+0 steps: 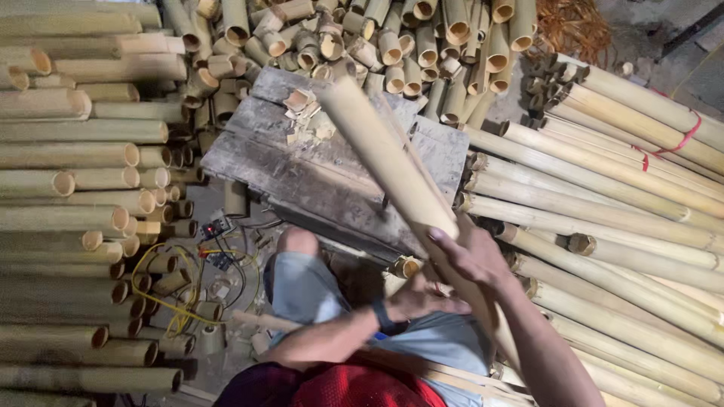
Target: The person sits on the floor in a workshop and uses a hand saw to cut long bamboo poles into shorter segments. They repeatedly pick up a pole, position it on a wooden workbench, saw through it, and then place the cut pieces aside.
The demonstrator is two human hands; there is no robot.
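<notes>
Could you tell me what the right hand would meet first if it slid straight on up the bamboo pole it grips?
Probably the grey wooden block under the bamboo pole; the right hand points up-left along it. Depth is unclear, so it might pass above.

Wooden block (302, 162) ahead of knees; bamboo stacks left (68, 188), right (626, 196), behind (392, 45).

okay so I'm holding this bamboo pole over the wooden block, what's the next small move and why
Probably lower the pole's far end onto the wooden block. The bamboo pole hangs tilted above it, gripped only near its lower end by the right hand and left hand, so the far end looks unsupported.
</notes>
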